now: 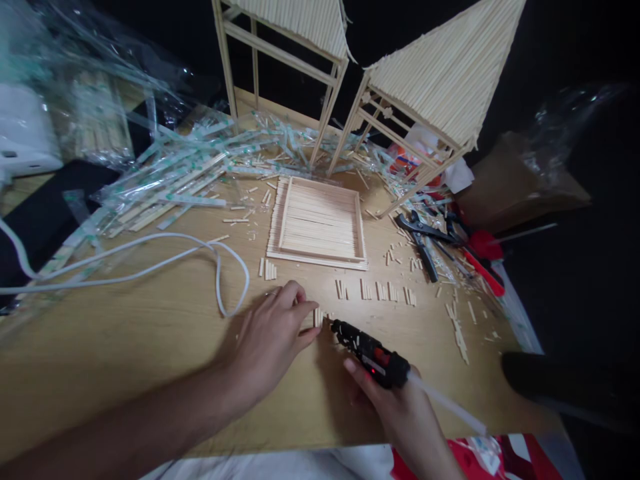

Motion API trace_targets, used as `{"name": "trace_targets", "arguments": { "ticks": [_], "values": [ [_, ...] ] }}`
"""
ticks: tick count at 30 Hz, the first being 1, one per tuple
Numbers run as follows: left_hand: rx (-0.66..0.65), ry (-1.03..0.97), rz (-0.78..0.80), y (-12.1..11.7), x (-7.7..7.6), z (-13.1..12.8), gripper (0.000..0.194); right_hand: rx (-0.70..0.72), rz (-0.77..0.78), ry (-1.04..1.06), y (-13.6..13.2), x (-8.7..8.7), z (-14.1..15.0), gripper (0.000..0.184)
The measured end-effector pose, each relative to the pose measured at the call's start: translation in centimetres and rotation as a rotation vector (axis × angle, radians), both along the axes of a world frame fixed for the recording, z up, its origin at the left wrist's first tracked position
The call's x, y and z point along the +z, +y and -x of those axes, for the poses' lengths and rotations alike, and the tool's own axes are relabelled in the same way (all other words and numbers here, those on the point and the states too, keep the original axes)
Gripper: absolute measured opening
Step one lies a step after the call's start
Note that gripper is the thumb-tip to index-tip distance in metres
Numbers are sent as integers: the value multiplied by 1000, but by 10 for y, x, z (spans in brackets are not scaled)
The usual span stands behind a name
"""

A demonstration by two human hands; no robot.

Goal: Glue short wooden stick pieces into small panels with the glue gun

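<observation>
My left hand (273,333) pinches a small bundle of short wooden sticks (317,317) between thumb and fingers, just above the table. My right hand (390,407) is wrapped round a black hot glue gun (370,352) with a small red light lit. The gun's nozzle points left, close to the sticks; whether it touches them I cannot tell. A clear glue stick (450,403) juts from its back end. Beyond my hands lies a square panel of sticks (320,220) with a raised frame. Small groups of cut sticks (387,291) stand in a row on the right, and another group (270,269) on the left.
Two stick-built structures with sloping roofs (430,73) stand at the back. Plastic wrappers and long sticks (170,173) are heaped at back left. A white cable (235,267) loops over the table (150,373). Black-handled cutters (425,240) lie among scraps on the right.
</observation>
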State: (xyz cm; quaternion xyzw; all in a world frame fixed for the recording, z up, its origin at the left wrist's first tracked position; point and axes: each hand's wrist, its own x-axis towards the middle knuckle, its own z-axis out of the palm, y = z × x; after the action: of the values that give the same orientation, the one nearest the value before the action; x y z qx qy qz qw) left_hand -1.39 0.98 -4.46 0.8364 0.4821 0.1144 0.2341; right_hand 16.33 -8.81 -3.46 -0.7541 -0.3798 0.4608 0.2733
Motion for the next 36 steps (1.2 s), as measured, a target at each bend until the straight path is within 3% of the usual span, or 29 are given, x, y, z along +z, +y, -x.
{"name": "trace_targets", "arguments": {
  "ticks": [7, 14, 18, 24, 30, 36],
  "values": [
    [-3, -5, 15, 0, -1, 1, 22, 35, 39, -26, -4, 2, -1, 33],
    [-7, 10, 30, 0, 1, 1, 22, -30, 86, -16, -12, 3, 1, 32],
    [-7, 3, 20, 0, 0, 0, 20, -2, -51, -105, 0, 10, -5, 26],
    [-5, 10, 36, -1, 1, 1, 20, 223, -254, -199, 40, 3, -10, 17],
    [2, 18, 60, -1, 3, 0, 15, 307, -268, -212, 52, -12, -8, 16],
    [-16, 20, 67, 0, 3, 1, 13, 303, -277, -218, 50, -13, -5, 11]
  ]
}}
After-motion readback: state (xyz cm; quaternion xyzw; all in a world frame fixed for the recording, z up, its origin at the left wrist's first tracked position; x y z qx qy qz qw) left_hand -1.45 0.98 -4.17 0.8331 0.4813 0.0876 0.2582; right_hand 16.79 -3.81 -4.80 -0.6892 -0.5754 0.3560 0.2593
